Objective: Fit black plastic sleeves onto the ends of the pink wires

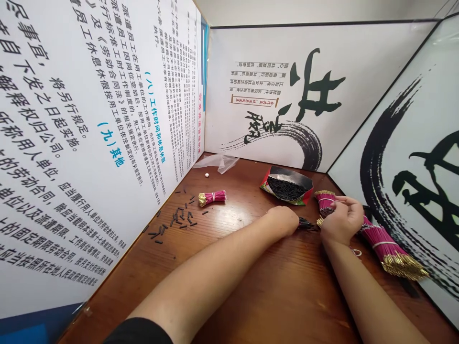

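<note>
My left hand point(285, 221) is closed, its fingers mostly hidden behind the back of the hand. A bunch of thin black strands point(306, 223) sticks out from it toward my right hand. My right hand point(342, 220) is closed too, with gold wire tips point(319, 222) showing at its left side. Just beyond its fingers stands a bundle of magenta wires point(325, 199) with gold ends and a white tie; whether the fingers touch it I cannot tell. An open packet point(287, 185) full of short black tubes lies beyond my left hand.
Further left lie a small tied magenta wire bundle point(212, 198) and scattered black tubes point(182, 217). A larger wire bundle point(392, 248) rests at right. A clear plastic bag point(224, 163) lies at the back. Printed panels point(265, 134) wall in the wooden table point(251, 296).
</note>
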